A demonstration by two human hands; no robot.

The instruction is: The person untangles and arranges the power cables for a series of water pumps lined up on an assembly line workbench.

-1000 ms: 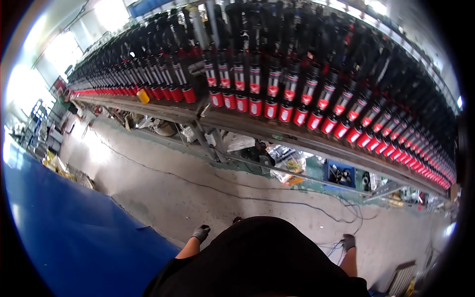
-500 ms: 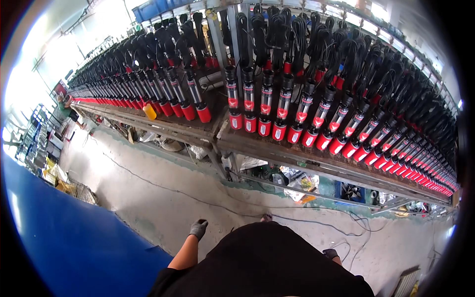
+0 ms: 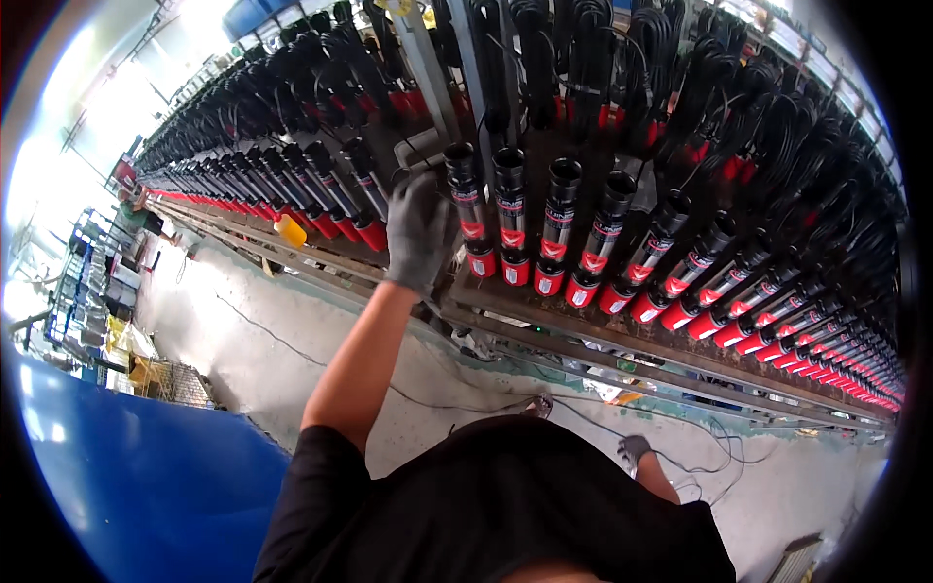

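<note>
My left hand (image 3: pixel 420 233), in a grey glove, is raised to the rack's edge with its fingers stretched upward and apart, holding nothing that I can see. Just right of it stands a submersible pump (image 3: pixel 466 209), a dark metal cylinder with an open black top and a red base. Another pump (image 3: pixel 364 185) is partly hidden on the hand's left. Whether the fingertips touch either pump, I cannot tell. My right hand (image 3: pixel 637 449), also gloved, hangs low by my side, away from the rack, its fingers loosely apart and empty.
Rows of similar pumps line the wooden shelf (image 3: pixel 505 301) both ways, with coiled black cables (image 3: pixel 593 58) behind. A metal post (image 3: pixel 428 73) rises near my left hand. A yellow object (image 3: pixel 290 230) sits among the left pumps. Cables cross the floor; a blue surface (image 3: pixel 146 476) lies left.
My left hand has risen from beside my body to the shelf edge. The pumps appear closer, and my right hand has shifted slightly up and left in view.
</note>
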